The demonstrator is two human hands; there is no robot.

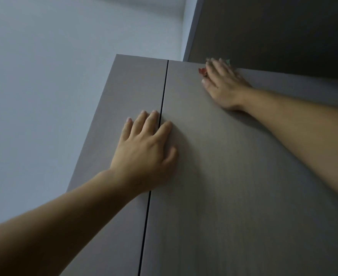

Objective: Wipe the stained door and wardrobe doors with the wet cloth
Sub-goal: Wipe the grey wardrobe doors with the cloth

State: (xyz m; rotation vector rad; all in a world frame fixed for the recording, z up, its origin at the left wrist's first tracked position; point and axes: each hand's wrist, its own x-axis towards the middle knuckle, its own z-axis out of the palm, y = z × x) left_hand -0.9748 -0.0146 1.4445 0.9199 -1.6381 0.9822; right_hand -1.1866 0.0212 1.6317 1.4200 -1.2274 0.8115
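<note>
I am looking up at two grey-brown wardrobe doors, a narrow left door (pixel 128 82) and a wide right door (pixel 233 176), split by a thin dark gap. My left hand (pixel 146 150) lies flat with spread fingers across that gap. My right hand (pixel 223 84) reaches to the top of the right door and presses a cloth (pixel 202 71) flat against it with straight fingers. Only a red bit and a green bit of the cloth show around the fingers; the rest is hidden under the hand.
A pale wall (pixel 54 86) stands to the left of the wardrobe. Above the right door is a darker panel (pixel 273 32), with a light ceiling corner beside it.
</note>
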